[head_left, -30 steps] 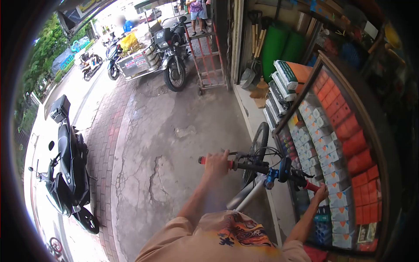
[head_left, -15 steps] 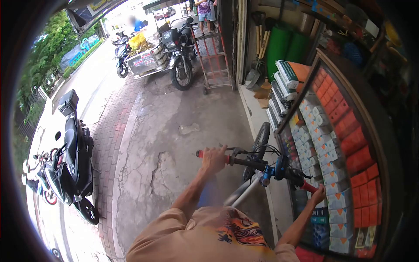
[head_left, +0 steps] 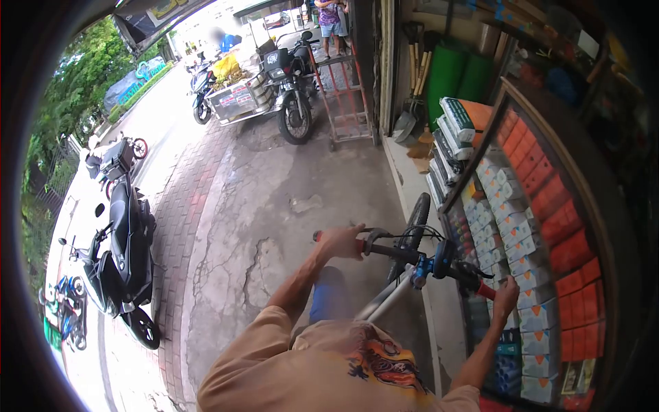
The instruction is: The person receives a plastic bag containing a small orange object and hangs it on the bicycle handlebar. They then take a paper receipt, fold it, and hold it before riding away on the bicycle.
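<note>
Alongside the glass case (head_left: pixel 473 163) — bicycle (head_left: pixel 384 302), handlebar (head_left: pixel 398 254) running crosswise between the hands. Left hand (head_left: pixel 342 242) wrapped round left grip (head_left: pixel 361 246); right hand (head_left: pixel 506 296), nearer case, fingers curled at right grip (head_left: pixel 486 292) — front wheel (head_left: pixel 417 218) ahead, between them.

The left hand (head_left: pixel 342 243) is closed around one red grip of the bicycle handlebar (head_left: pixel 401 254). The right hand (head_left: pixel 506 296) is at the other red grip (head_left: pixel 486 292), near the glass display case (head_left: pixel 522 233) with boxes inside. The front wheel (head_left: pixel 417 223) stands ahead of the handlebar. To the left side, a black scooter (head_left: pixel 127 233) is parked beside the brick strip (head_left: pixel 180 206).
</note>
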### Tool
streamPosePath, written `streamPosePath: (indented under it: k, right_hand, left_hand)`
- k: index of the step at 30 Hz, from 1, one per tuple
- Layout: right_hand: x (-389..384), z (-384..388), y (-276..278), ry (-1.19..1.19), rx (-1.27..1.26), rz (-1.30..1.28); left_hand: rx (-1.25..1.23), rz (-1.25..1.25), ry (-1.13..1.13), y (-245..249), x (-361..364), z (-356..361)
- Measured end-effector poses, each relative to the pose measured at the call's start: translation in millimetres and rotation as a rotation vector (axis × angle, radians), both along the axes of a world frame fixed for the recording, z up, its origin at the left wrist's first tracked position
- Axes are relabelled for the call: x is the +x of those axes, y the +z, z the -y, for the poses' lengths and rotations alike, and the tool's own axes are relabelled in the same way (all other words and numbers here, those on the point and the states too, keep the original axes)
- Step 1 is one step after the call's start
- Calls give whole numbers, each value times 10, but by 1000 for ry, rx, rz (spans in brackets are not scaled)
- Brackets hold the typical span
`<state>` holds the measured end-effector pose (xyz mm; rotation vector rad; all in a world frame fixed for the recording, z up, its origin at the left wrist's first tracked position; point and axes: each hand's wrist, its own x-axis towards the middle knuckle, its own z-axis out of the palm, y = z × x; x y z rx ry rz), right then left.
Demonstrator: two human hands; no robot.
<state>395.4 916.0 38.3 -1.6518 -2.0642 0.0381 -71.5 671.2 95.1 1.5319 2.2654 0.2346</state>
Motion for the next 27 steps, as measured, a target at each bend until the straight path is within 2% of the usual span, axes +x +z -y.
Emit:
streamPosePath:
  k: [4,6,9,11,12,15,18,19,27]
  right_hand:
    - [-125,-173,83,97,-44,-194]
    - [-221,-182,80,55,-76,-174]
    - [-269,-238,-11,4,-125,-28]
    - [-302,-242,-20,-15,-133,50]
    - [-325,-234,-13,-21,-125,61]
    - [-399,-226,-12,-43,-103,100]
    - [-452,-195,7,-57,-115,123]
    - [-463,-183,33,-62,-122,126]
    - [-538,-94,110,-97,-151,102]
  left_hand:
    - [-3,131,-17,198,-65,83]
    - [-39,277,-1,329,-121,108]
    - [207,454,-68,72,-348,113]
    - [591,36,-327,-346,-619,52]
    - [776,-182,-451,-311,-630,58]
    - [410,-254,-43,-220,-404,101]
    - [235,-43,316,-48,-219,57]
    - [180,-34,324,59,-195,71]
    - [232,32,358,-16,-246,130]
